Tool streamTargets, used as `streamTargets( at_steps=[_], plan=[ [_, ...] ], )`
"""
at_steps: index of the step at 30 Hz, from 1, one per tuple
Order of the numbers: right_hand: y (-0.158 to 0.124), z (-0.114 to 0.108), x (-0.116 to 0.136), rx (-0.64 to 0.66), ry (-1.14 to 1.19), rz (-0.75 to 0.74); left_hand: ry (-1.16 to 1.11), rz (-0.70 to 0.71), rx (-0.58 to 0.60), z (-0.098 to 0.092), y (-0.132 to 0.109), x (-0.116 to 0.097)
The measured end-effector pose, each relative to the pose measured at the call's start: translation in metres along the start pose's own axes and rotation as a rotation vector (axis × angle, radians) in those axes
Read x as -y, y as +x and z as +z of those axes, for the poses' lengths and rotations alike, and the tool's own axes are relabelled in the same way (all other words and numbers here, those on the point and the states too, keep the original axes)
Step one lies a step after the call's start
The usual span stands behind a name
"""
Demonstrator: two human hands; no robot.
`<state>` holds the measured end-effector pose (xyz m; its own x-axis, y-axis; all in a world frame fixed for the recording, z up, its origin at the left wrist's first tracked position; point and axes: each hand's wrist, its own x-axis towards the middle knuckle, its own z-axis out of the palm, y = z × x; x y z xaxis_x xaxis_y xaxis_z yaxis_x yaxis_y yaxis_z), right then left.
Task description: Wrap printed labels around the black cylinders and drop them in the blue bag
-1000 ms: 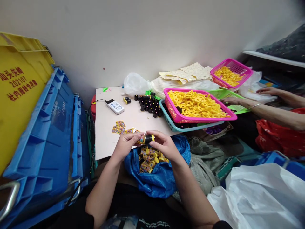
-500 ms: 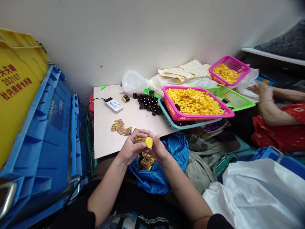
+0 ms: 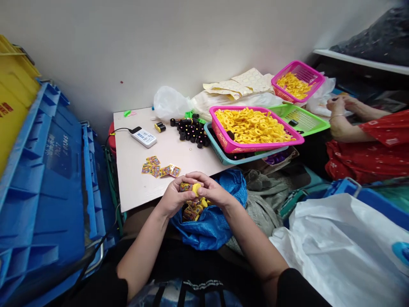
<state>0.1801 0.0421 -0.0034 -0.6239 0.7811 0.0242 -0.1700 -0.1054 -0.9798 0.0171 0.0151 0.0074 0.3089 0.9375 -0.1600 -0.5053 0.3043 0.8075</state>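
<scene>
- The left hand [image 3: 174, 197] and right hand [image 3: 214, 190] meet around a small yellow-capped bottle [image 3: 190, 187], just before the desk's front edge.
- Below them, an open blue woven bag [image 3: 212, 226] holds more yellow-capped bottles [image 3: 191, 212].
- On the white flat desk [image 3: 134, 179], printed paper labels [image 3: 158, 170] lie left of the hands; behind them are a white rectangular power bank [image 3: 143, 137] and, to its right, black round caps [image 3: 188, 132].
- At the desk's right end, a pink plastic basket [image 3: 255, 147] of yellow plastic rings [image 3: 252, 125] sits on a teal plastic basket [image 3: 220, 155].
- Blue plastic crates [image 3: 41, 179] stand left of the desk.
- A seated co-worker's hands [image 3: 337, 104] are farther right, beyond a green plastic basket [image 3: 306, 128].
</scene>
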Motion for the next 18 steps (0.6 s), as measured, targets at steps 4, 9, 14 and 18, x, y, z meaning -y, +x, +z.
streamTargets(
  at_steps=[4, 9, 14, 18],
  plan=[
    [-0.017, -0.006, 0.010, -0.075, -0.226, -0.104, 0.052, -0.022, 0.029, 0.002, 0.005, 0.012],
    [-0.035, -0.021, 0.029, -0.305, -0.791, -0.258, 0.332, 0.061, 0.058, 0.012, 0.023, 0.023],
    [-0.060, -0.066, 0.002, -0.396, -1.022, -0.080, 0.945, 0.060, 0.013, -0.002, 0.013, 0.017],
    [-0.073, -0.111, -0.034, -0.690, -1.179, 0.286, 1.596, -0.262, -0.231, -0.027, -0.019, 0.011]
  ],
)
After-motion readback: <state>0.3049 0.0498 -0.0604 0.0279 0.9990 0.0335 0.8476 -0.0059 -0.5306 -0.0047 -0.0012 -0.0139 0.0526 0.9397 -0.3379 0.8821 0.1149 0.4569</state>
